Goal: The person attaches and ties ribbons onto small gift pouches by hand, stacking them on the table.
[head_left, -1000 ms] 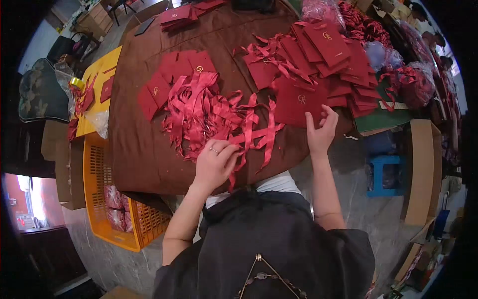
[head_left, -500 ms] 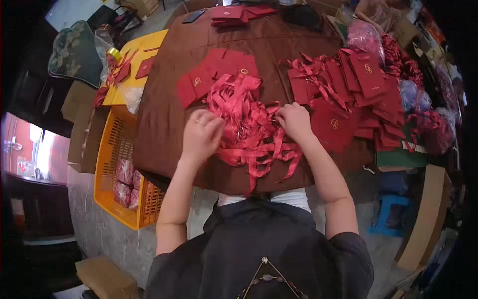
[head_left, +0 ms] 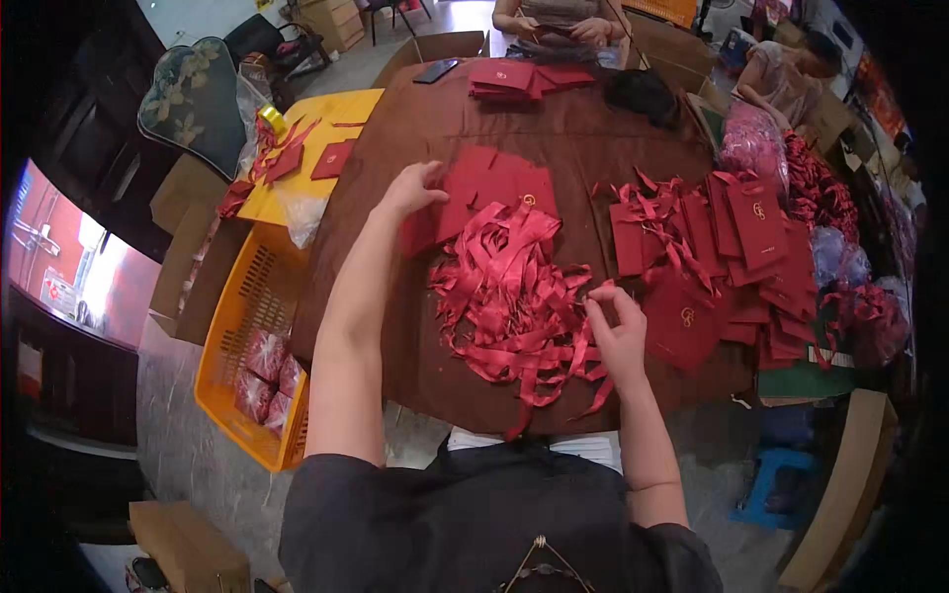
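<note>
My left hand reaches out over the left edge of the red paper bags, fingers apart and holding nothing that I can see. The bags lie flat in an overlapping spread, one with a gold logo. Just in front of them is a tangled heap of red ribbons, loose ends trailing toward me. At the heap's right side my right hand is closed in a pinch on a ribbon end. To its right, more red bags with ribbons on them are piled in overlapping layers.
A brown cloth covers the table. An orange crate with plastic-wrapped packs stands at the left, below a yellow table. A phone and red bag stacks lie at the far edge. Two other people sit beyond.
My left hand has moved forward from beside the ribbon heap to the flat bags. My right hand stays at the heap's right side. The view has tilted up, showing other people.
</note>
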### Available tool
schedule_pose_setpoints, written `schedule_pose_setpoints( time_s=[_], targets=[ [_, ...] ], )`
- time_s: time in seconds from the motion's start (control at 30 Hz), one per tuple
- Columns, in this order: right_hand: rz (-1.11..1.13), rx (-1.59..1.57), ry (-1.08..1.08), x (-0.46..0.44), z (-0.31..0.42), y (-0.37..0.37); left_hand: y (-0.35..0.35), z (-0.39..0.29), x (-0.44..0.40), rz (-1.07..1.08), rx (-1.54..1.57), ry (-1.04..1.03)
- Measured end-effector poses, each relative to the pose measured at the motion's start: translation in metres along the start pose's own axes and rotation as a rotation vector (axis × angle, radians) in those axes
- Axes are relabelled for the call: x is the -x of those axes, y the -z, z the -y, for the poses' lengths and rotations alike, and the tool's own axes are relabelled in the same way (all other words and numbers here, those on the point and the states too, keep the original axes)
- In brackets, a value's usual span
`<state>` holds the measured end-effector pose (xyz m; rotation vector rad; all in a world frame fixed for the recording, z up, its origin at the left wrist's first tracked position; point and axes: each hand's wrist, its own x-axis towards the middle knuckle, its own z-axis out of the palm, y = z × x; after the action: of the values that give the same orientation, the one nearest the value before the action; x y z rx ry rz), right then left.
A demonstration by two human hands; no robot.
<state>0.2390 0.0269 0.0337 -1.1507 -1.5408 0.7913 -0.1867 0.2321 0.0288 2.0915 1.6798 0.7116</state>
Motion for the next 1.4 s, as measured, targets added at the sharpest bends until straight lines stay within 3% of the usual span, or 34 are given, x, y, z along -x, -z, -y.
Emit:
schedule_pose_setpoints(
  time_s=[0.03,0.07,0.13,0.3,0.4,0.47,0.53,0.6,0.63,0.67,0.7,0.73,0.77,0.8,0.93,1.13,1.2,1.3,1.4],
  targets=[
    [-0.004,-0.015,-0.047,0.002,0.013,-0.005,0.008,-0.018,0.000,0.147,-0.216,0.060],
    [-0.007,-0.030,-0.096,0.005,0.025,-0.007,0.013,-0.033,0.009,0.144,-0.218,0.050],
    [-0.019,-0.025,-0.021,0.006,0.021,-0.013,0.013,-0.038,0.023,-0.011,-0.462,-0.122],
    [0.063,0.001,0.098,0.010,0.036,-0.026,0.062,-0.059,0.072,-0.100,-0.500,-0.158],
    [0.133,-0.110,0.051,0.008,0.049,-0.039,0.100,-0.081,0.115,-0.286,-0.402,-0.130],
    [0.199,-0.285,0.152,0.000,0.066,-0.055,0.108,-0.100,0.148,-0.408,-0.246,-0.133],
    [0.230,-0.242,0.272,-0.006,0.074,-0.078,0.106,-0.137,0.185,-0.585,-0.059,-0.090],
    [0.390,-0.516,0.085,-0.003,0.086,-0.101,0.088,-0.181,0.219,-0.725,0.106,0.042],
    [0.462,-0.724,-0.043,0.000,0.095,-0.109,0.076,-0.184,0.230,-0.767,0.074,0.009],
    [0.450,-0.415,0.129,-0.002,0.087,-0.115,0.063,-0.191,0.241,-0.800,0.059,0.020],
    [0.447,-0.409,0.117,0.003,0.089,-0.114,0.049,-0.198,0.251,-0.832,0.045,0.031],
    [0.411,-0.486,-0.008,0.008,0.094,-0.112,0.037,-0.205,0.260,-0.794,0.104,0.182],
    [0.373,-0.559,-0.129,0.012,0.096,-0.109,0.028,-0.212,0.267,-0.831,-0.162,0.114],
    [0.308,-0.461,0.003,0.013,0.089,-0.107,0.020,-0.219,0.269,-0.862,-0.427,0.043],
    [0.226,-0.192,0.194,0.024,0.084,-0.082,-0.013,-0.230,0.264,-0.645,-0.253,-0.179],
    [0.055,0.042,0.329,0.037,0.068,-0.064,-0.051,-0.243,0.253,-0.613,-0.142,-0.138],
    [0.074,0.031,0.237,0.039,0.068,-0.057,-0.057,-0.246,0.251,-0.579,-0.119,-0.178],
    [-0.147,0.354,0.416,0.038,0.076,-0.049,-0.065,-0.242,0.248,-0.417,0.272,0.040],
    [-0.087,0.159,0.477,0.037,0.074,-0.039,-0.072,-0.232,0.248,-0.373,0.388,0.185]
  ],
)
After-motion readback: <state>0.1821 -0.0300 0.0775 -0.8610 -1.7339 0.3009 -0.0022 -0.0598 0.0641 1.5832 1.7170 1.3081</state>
